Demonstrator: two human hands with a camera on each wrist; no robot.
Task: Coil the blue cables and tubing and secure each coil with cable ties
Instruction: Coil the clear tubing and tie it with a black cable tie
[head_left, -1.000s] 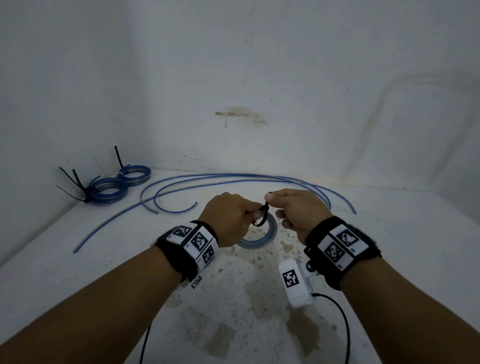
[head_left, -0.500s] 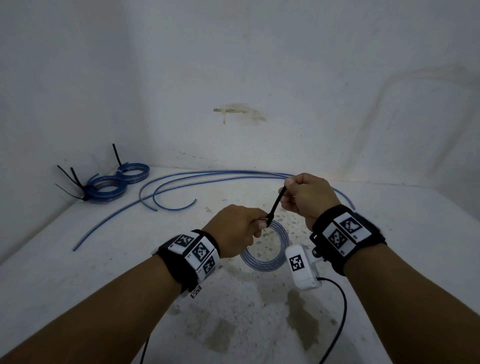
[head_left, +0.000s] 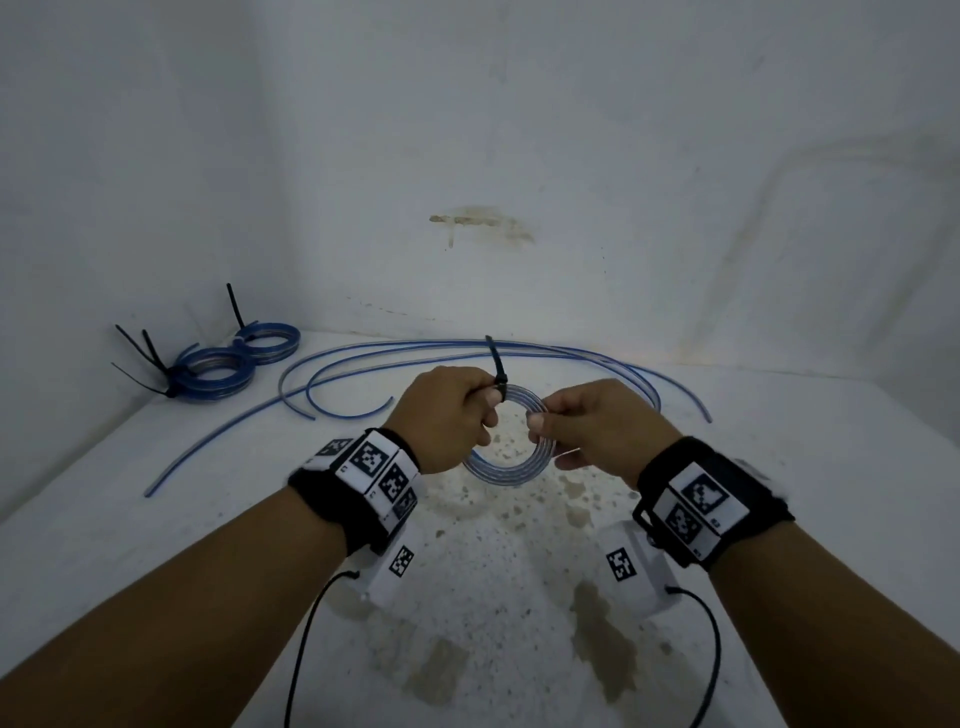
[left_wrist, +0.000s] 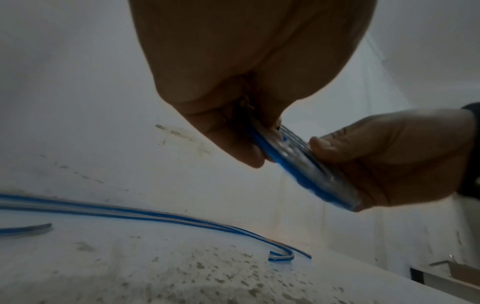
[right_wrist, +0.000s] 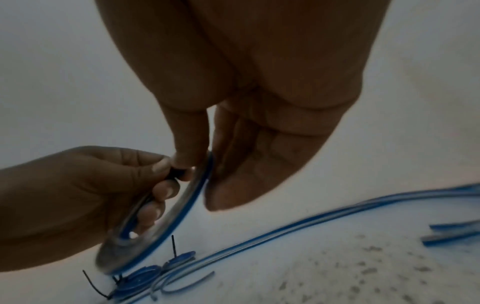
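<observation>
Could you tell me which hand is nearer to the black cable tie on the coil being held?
Left. The left hand grips the coil right at the black cable tie; the right hand pinches the coil's opposite side, away from the tie.

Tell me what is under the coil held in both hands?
Under the coil, held by the left hand and right hand, only the stained white floor shows. The fingers cover parts of the coil's rim.

Held coil (head_left: 506, 457): clear-blue tubing ring, raised above tabletop
Cable tie (head_left: 497, 368): black, cinched on coil's top, tail upward
Loose tubing (head_left: 363, 358): long blue curves lying behind
Tied coils (head_left: 218, 366): far left
</observation>
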